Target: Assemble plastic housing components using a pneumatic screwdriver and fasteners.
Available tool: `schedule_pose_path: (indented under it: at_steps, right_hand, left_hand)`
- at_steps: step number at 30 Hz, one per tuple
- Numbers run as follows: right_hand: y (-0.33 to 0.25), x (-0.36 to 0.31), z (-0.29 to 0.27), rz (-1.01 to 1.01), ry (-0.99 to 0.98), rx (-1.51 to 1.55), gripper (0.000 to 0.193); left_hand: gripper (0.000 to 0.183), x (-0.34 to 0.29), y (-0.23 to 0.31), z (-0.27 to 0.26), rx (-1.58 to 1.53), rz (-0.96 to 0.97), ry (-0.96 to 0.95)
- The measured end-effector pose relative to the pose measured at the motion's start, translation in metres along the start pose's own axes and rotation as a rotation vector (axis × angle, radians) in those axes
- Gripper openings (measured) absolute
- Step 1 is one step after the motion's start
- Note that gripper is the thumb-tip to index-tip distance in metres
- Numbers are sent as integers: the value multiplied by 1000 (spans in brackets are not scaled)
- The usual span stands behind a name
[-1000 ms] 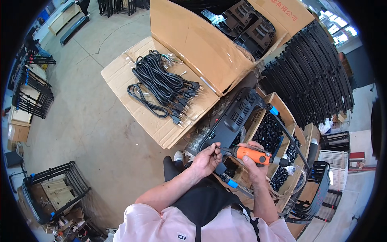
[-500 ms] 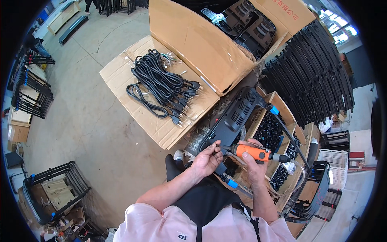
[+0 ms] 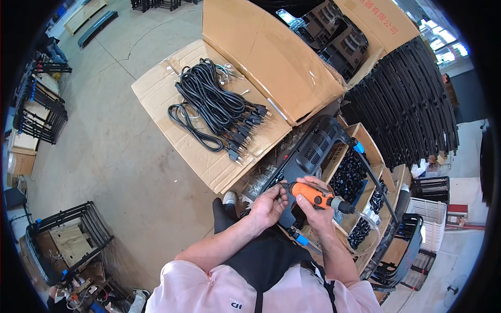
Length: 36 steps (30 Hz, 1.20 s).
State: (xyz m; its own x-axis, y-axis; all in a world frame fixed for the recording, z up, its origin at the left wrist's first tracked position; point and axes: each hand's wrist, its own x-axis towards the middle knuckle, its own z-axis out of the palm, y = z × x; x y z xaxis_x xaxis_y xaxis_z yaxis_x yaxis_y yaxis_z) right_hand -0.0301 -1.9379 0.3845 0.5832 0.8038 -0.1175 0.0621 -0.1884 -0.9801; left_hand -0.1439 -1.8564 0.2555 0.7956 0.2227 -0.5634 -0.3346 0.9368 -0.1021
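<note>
My right hand [image 3: 317, 211] is wrapped round an orange pneumatic screwdriver [image 3: 309, 194], its tip toward the left and a clear hose at its rear end. Beside the tip my left hand [image 3: 269, 207] has thumb and fingers pinched together; what they hold, if anything, is too small to make out. Both hands are over the near end of a long black plastic housing with vent slots [image 3: 319, 145]. A black frame tube [image 3: 377, 177] with blue wrapping runs along the housing's right side.
Black power cords [image 3: 211, 99] lie on a cardboard flap [image 3: 156, 86] to the left of a big carton [image 3: 261, 55]. Under the frame, a wooden compartment box [image 3: 361, 131] holds small black parts [image 3: 348, 172]. Black frames [image 3: 402, 104] are stacked at the right.
The screwdriver and my right hand have shifted left, toward my left hand, and the tool's rear end has tipped nearer to me. My left hand stays pinched near the tip. The view has turned slightly.
</note>
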Motion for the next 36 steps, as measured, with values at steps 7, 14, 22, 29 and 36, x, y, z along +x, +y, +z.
schedule_pose_path:
  at_steps: [7,14,22,29,36]
  right_hand:
    - [-7,13,15,-20,-95,-228,35]
    - [-5,16,17,90,-98,-244,42]
    - [-38,-80,-59,-27,419,128,59]
    - [-28,-242,-113,-54,1132,311,65]
    - [37,-374,-96,110,1512,528,50]
  left_hand:
    - [29,-16,-4,12,176,-78,38]
    - [30,-24,-8,21,377,-135,44]
    - [34,-3,-33,37,554,-312,-47]
    - [50,97,-119,74,876,-403,-161]
    - [68,121,-155,83,1550,-149,-541]
